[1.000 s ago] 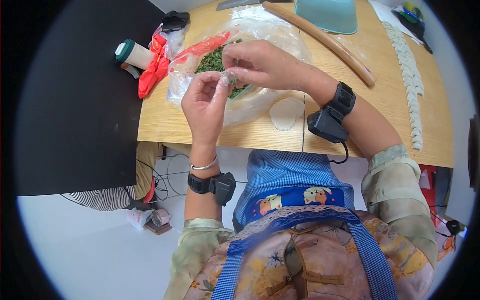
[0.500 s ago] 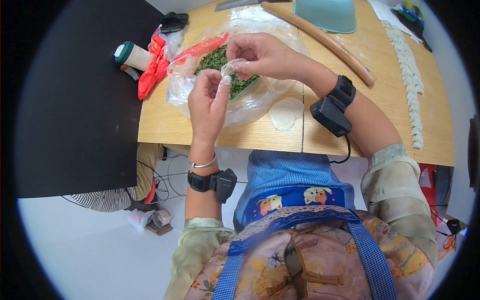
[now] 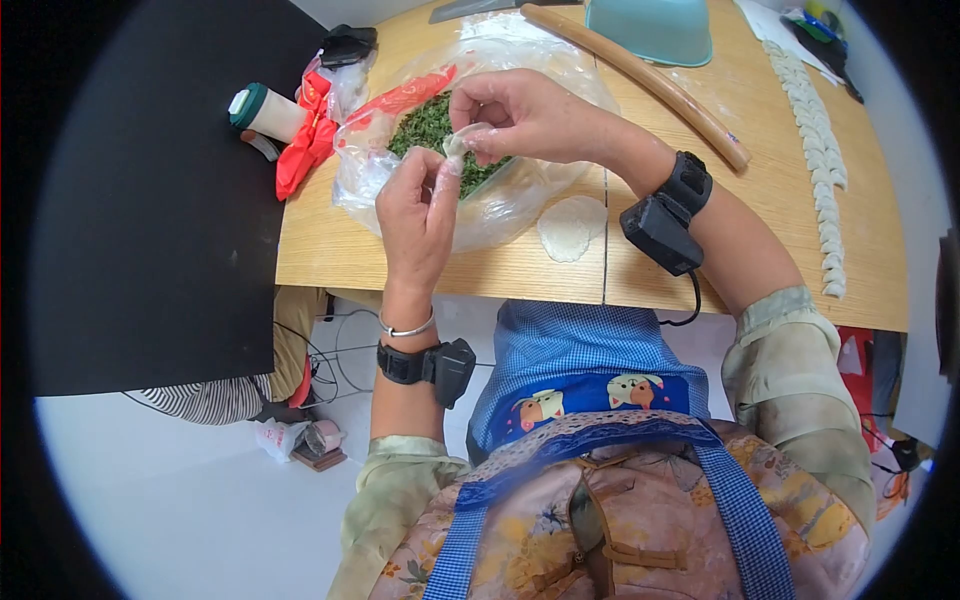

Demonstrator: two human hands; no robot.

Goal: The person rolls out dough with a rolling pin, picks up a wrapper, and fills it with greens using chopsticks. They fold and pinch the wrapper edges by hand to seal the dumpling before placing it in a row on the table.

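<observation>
The chopped greens [image 3: 424, 124] sat amid plastic [image 3: 515, 212] on the table [image 3: 330, 250], perhaps in a dish [image 3: 488, 187]. A bit of dough [image 3: 457, 145] was over the greens. To their right lay a dough circle [image 3: 572, 229] nearer the front, a rolling pin [image 3: 645, 90] and tub [image 3: 665, 42] farther back, and dumplings [image 3: 815, 140] far off. A bottle [image 3: 278, 114] was to their left.

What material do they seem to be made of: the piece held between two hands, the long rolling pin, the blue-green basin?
Held piece: probably dough, pale and matt, with a soft, thin fold. Rolling pin: likely wood, smooth and slightly shiny, judging by its warm brown colour. Basin: perhaps plastic, smooth blue-green with a slight sheen; its look alone cannot exclude glass.
</observation>
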